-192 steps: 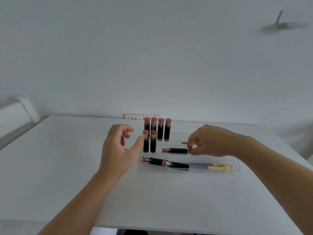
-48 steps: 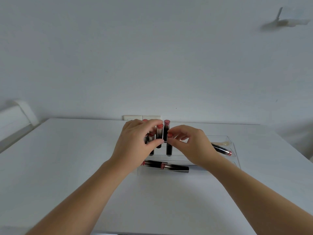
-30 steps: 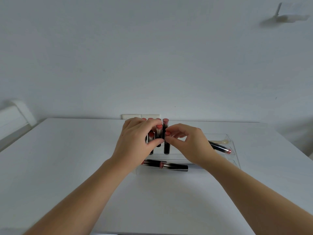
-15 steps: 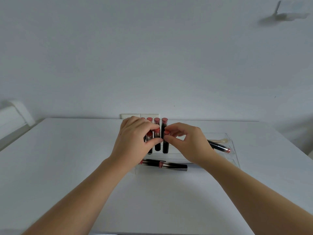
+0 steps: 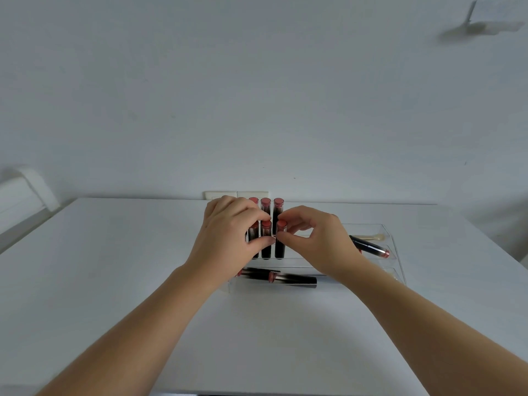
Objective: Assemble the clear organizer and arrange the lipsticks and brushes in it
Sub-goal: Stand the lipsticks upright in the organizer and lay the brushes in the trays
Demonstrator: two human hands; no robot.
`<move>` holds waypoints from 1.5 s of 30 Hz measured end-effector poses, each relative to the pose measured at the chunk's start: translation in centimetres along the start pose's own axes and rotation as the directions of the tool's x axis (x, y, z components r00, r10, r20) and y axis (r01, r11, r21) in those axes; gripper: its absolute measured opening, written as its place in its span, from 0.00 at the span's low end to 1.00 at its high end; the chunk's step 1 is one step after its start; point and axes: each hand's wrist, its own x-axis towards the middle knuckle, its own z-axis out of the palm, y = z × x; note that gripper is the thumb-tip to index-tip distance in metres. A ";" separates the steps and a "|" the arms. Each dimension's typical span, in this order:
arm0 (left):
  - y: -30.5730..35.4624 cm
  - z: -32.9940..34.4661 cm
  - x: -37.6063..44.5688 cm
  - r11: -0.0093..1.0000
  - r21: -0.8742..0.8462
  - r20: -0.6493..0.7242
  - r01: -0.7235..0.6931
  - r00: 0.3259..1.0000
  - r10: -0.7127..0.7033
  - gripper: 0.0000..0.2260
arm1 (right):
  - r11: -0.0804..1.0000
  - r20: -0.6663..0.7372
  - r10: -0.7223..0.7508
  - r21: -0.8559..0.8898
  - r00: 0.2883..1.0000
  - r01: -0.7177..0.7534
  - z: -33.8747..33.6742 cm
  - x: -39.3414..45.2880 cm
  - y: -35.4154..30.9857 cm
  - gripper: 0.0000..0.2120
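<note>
A clear organizer [image 5: 395, 254] sits on the white table. Several dark lipsticks with pink caps stand upright in its left slots, in two rows. My right hand [image 5: 317, 241] pinches the front-row lipstick [image 5: 280, 240] furthest right, thumb and forefinger on its upper part. My left hand [image 5: 228, 241] curls round the neighbouring front-row lipstick [image 5: 266, 242], thumb against its side. Two lipsticks [image 5: 281, 277] lie flat in the front tray. Another lipstick [image 5: 370, 247] lies at an angle at the right, beside a pale brush tip [image 5: 371, 237].
The white table [image 5: 114, 267] reaches to a plain wall, where a wall socket [image 5: 221, 194] sits just behind the organizer. A white object [image 5: 25, 192] stands off the table's left edge.
The right hand's lipstick has come down into its front-row slot beside the others. Both hands stay close together at the upright lipsticks; the camera view has shifted slightly.
</note>
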 end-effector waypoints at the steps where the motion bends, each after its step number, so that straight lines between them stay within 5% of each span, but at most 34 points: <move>1: 0.0 0.0 0.0 1.000 0.001 0.001 0.000 1.000 0.000 0.16 | 1.000 -0.005 0.003 0.002 1.000 -0.003 0.0 0.0 0.0 0.09; 45: -2.1 -2.5 -0.8 0.999 -0.049 -0.039 0.022 0.999 -0.024 0.17 | 0.999 -0.012 0.028 -0.029 1.000 -0.028 -0.3 -0.6 -0.1 0.12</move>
